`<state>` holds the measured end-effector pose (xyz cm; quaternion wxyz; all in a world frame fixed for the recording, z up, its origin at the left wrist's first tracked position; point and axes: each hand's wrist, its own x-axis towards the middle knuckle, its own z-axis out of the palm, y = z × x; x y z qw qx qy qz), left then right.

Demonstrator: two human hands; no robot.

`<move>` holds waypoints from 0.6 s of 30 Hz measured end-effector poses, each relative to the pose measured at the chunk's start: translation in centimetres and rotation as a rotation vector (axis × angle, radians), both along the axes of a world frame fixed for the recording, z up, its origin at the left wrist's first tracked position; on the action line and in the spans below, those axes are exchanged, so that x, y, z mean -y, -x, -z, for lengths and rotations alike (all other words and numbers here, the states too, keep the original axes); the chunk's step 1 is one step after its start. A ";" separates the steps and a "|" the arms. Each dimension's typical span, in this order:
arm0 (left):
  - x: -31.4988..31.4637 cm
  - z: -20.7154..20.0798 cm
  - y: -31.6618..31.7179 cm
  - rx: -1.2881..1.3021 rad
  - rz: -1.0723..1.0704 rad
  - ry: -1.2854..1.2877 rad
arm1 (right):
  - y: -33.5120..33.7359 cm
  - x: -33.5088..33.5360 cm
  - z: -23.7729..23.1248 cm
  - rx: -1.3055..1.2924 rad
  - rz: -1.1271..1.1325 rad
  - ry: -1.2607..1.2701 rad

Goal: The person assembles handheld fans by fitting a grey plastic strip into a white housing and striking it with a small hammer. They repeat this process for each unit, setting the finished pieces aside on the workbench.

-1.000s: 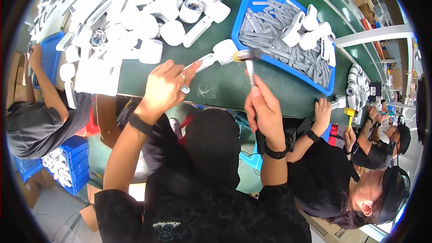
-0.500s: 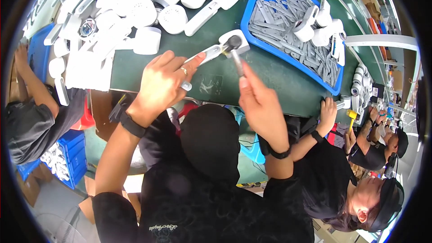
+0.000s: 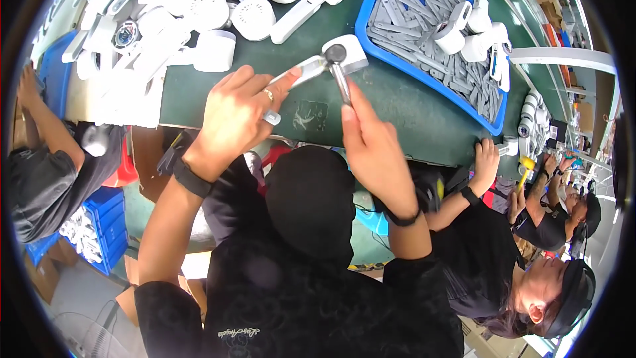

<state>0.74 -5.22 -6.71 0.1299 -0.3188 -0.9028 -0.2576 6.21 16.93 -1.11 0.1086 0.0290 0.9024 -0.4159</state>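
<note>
My left hand is closed around the handle of a white device with a rounded head and a long handle. Its head rests on the green table, pointing away to the right, and a pale strip runs along the handle. My right hand grips a small hammer by its metal shaft. The hammer's dark round head lies over the joint between the device's head and handle; whether it touches there I cannot tell.
Many similar white devices are heaped at the far left. A blue tray of grey strips, with several white devices on top, stands to the right. Co-workers sit on both sides; one hand rests on the table edge, and a yellow hammer shows farther right.
The hammer and my right hand have shifted slightly left, its head now over the device's joint. My left hand keeps its hold. At the left, a white device beside a co-worker has moved down.
</note>
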 end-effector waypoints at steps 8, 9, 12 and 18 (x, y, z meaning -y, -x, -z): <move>0.0 -0.1 -0.5 -0.019 -0.035 -0.004 | -3.5 -3.0 -0.9 -0.100 0.115 0.290; 0.0 -0.3 -0.5 0.014 -0.055 -0.057 | -3.7 -4.0 -0.8 -0.117 0.154 0.383; 0.6 -1.0 -1.2 0.100 -0.141 -0.113 | -2.8 -6.1 2.4 -0.154 0.222 0.505; 1.7 -5.3 -4.3 0.704 -0.208 -0.657 | -2.5 -8.9 5.4 -0.101 0.259 0.610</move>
